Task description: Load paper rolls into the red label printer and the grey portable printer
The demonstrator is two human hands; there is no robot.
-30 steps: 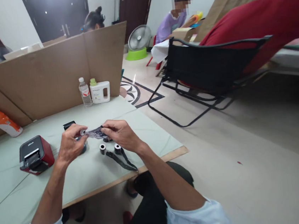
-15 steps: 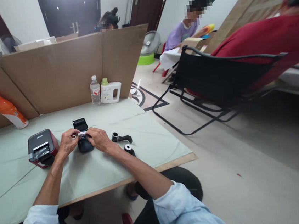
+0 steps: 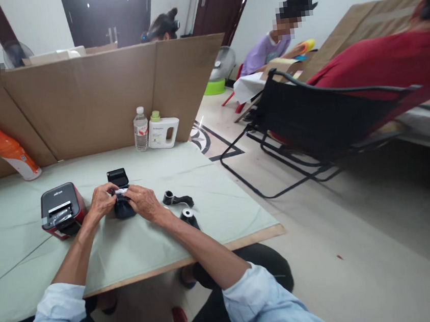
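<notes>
A small black device point(image 3: 124, 210) with its lid point(image 3: 117, 178) raised stands on the table, probably a portable label printer. Over its opening is a little white roll point(image 3: 121, 191), apparently of paper. My left hand point(image 3: 103, 199) pinches the roll's left end, fingers closed. The fingers of my right hand point(image 3: 142, 202) are closed at its right end and partly cover it. Whether the roll sits inside the opening I cannot tell. To the left is a larger black and red printer point(image 3: 62, 210). A partly unwound black ribbon roll point(image 3: 176, 199) and another black roll point(image 3: 188, 217) lie right of my right hand.
A cardboard partition point(image 3: 86, 103) runs along the table's back. Before it stand an orange bottle point(image 3: 11, 151), a clear water bottle point(image 3: 141, 130) and a white jug point(image 3: 163, 133). A black folding chair point(image 3: 305, 110) with a seated person is at the right; other people sit beyond.
The view has shifted slightly. Both hands stay at the device, and the white roll now appears slightly lower against its opening.
</notes>
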